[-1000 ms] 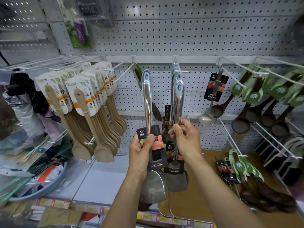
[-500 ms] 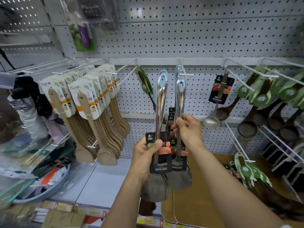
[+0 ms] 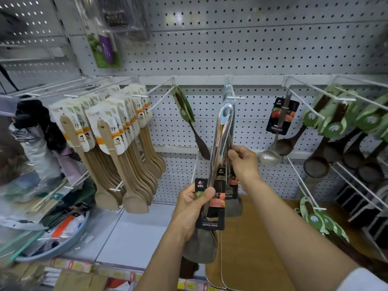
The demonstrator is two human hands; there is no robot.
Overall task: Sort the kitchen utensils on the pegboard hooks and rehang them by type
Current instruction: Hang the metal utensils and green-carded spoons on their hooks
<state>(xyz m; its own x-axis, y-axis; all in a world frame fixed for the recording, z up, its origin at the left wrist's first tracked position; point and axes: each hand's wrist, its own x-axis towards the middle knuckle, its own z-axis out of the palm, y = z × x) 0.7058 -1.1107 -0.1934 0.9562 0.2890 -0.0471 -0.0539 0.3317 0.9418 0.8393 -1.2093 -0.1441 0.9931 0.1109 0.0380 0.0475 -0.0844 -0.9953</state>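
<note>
Steel spatulas occupy the centre of the head view. We see the left hand curled round the carded lower handle of the near steel spatula, thumb pressed on the label. The right hand pinches the shafts of the steel spatulas behind it, whose handle tops reach the centre hook. The near spatula's hanging eye lies just below and in front of that hook's tip, not yet threaded. We judge the step to be rehanging steel with steel. Next, the eye must rise level with the tip and slide back along the wire. Wooden spatulas hang at left, dark ladles at right.
</note>
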